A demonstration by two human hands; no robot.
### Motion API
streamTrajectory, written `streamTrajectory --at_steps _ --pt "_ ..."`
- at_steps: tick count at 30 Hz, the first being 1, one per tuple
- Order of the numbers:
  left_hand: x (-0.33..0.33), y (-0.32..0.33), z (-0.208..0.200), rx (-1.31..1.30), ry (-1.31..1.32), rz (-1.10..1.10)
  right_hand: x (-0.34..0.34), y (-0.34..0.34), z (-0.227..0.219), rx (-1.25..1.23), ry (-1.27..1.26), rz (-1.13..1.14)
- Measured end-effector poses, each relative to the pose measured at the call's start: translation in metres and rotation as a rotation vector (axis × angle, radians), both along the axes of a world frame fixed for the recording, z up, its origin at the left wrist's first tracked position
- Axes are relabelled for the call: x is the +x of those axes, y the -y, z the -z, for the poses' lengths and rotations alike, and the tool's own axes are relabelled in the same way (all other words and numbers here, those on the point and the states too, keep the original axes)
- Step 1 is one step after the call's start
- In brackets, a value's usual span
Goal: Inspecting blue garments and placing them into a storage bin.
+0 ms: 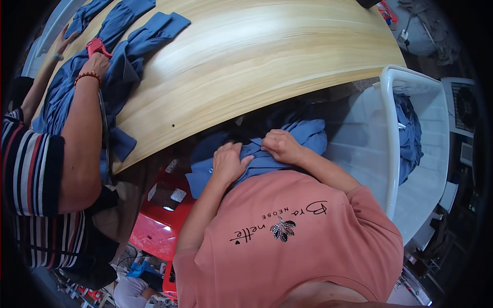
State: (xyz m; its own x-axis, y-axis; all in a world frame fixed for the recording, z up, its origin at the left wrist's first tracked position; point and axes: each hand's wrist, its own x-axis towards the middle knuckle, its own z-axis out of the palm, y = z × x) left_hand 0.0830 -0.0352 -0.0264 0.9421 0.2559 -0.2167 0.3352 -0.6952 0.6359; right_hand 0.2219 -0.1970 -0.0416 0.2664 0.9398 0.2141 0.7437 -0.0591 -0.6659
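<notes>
A blue buttoned shirt (303, 134) lies gathered in front of me, below the table's near edge. My left hand (229, 163) is closed on its cloth, fingers curled over the fabric and thumb pointing toward the other hand. Close by on the right, my right hand (281, 146) grips the same shirt with bent fingers, beside the strip with the buttons. Both fingertips are partly hidden in the folds. Part of the shirt drops into shadow under the table.
A pale wooden table (246, 61) curves ahead of me. On the left a co-worker's hand (96, 64) holds a red handheld tool (97, 47) over blue garments (136, 49). A white plastic bin (387, 154) with blue cloth (409, 138) stands right. A red stool (154, 238) is lower left.
</notes>
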Motion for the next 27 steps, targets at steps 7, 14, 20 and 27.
streamTrajectory --at_steps 7,14,20,27 --pt "0.012 -0.006 0.011 -0.903 -0.106 -0.176 -0.005 0.004 -0.021 0.157 0.015 0.117" --pt "0.0 -0.005 0.0 -1.475 -0.182 -0.444 -0.009 -0.021 -0.024 0.265 0.083 -0.085" --pt "-0.006 -0.011 0.002 -1.572 -0.173 -0.524 -0.016 -0.027 -0.016 0.27 0.079 -0.126" --pt "0.01 -0.003 0.001 -0.156 0.076 -0.218 -0.017 -0.019 -0.013 0.271 0.11 -0.085"
